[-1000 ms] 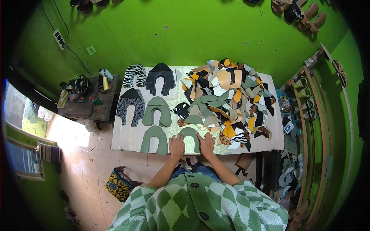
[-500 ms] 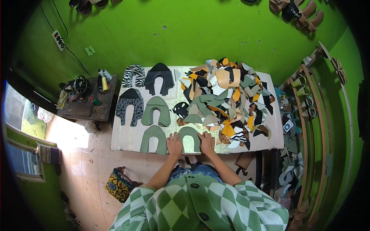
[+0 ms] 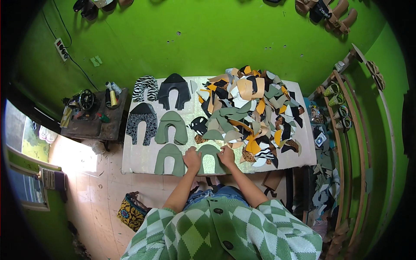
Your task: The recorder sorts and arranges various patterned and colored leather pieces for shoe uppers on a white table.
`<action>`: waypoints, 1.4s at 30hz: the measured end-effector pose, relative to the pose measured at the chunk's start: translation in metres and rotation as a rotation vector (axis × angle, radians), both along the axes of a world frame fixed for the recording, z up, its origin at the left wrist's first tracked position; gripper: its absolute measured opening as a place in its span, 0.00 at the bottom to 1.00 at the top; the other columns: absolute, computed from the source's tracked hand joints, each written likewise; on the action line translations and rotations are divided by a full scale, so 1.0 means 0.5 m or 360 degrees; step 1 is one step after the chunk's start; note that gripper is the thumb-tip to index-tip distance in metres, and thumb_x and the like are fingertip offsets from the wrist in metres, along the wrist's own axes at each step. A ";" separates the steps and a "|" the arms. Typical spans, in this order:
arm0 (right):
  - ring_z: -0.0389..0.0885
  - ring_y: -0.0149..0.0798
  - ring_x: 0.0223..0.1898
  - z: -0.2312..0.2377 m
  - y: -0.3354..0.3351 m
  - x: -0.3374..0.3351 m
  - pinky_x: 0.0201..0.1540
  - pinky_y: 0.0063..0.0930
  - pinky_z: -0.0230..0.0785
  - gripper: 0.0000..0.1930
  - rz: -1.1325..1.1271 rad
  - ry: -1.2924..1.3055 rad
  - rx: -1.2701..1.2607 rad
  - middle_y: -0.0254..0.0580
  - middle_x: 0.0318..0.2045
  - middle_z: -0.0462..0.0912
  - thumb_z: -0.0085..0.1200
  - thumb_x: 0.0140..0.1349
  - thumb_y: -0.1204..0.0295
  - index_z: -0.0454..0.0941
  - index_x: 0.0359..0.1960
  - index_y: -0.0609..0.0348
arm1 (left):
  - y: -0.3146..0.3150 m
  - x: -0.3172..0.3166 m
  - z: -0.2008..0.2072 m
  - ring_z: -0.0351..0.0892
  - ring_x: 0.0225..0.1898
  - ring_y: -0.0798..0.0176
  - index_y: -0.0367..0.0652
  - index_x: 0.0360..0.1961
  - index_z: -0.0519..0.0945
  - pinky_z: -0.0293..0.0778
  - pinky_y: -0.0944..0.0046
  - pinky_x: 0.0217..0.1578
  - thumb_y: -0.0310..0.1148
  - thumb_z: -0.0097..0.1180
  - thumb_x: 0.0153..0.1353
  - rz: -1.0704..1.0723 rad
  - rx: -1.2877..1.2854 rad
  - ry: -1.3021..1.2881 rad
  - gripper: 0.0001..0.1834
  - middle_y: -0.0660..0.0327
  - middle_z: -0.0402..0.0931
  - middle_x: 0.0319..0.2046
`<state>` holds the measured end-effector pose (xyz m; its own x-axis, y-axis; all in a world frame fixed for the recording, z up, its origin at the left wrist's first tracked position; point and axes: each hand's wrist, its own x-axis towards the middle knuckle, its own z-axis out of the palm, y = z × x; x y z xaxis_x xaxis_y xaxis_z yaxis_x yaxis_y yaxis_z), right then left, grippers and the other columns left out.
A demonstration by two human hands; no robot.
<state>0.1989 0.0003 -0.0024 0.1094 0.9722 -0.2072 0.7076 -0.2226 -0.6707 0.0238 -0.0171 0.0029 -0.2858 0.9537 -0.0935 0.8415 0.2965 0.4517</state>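
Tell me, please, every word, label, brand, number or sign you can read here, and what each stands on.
None can be read.
Black shoe, upper right: pale marks, perhaps lettering, too small to read.
White-and-blue item, right of the table: any print is too small.
Green arch-shaped piece between the left hand and right hand: no lettering visible.

Pale bench (image 3: 299, 161). Left: zebra cutout (image 3: 142, 81), black cutout (image 3: 174, 81), grey-patterned cutout (image 3: 135, 123), two green cutouts (image 3: 171, 117), all arch-shaped. Front middle: third green cutout (image 3: 209, 149). Right: heap of mixed-colour scraps (image 3: 251, 112).
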 end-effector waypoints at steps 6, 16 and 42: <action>0.81 0.42 0.31 -0.026 0.027 -0.012 0.36 0.33 0.72 0.10 -0.0088 0.0153 -0.0173 0.43 0.26 0.83 0.62 0.46 0.65 0.82 0.27 0.57 | 0.022 -0.023 -0.020 0.80 0.32 0.55 0.42 0.32 0.79 0.74 0.59 0.34 0.34 0.61 0.51 0.0093 -0.0006 -0.0483 0.09 0.56 0.80 0.28; 0.75 0.25 0.29 0.074 0.041 -0.048 0.25 0.22 0.70 0.10 0.0167 0.1151 -0.0739 0.30 0.27 0.78 0.56 0.59 0.64 0.75 0.39 0.54 | 0.004 -0.154 0.016 0.75 0.22 0.69 0.40 0.33 0.77 0.69 0.69 0.19 0.32 0.58 0.56 0.0193 -0.0180 -0.1533 0.07 0.63 0.76 0.23; 0.78 0.40 0.23 -0.018 0.000 -0.346 0.29 0.30 0.69 0.16 0.0382 0.0370 0.0131 0.41 0.19 0.76 0.62 0.49 0.68 0.71 0.37 0.60 | -0.027 -0.472 -0.025 0.81 0.34 0.51 0.41 0.40 0.76 0.73 0.58 0.35 0.41 0.56 0.57 -0.0012 0.0056 -0.0811 0.15 0.51 0.80 0.30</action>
<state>0.0259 0.0002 -0.0114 -0.1657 0.9789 -0.1196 0.5594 -0.0065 -0.8289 -0.2125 -0.0304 -0.0096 -0.2056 0.9606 -0.1872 0.5136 0.2687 0.8149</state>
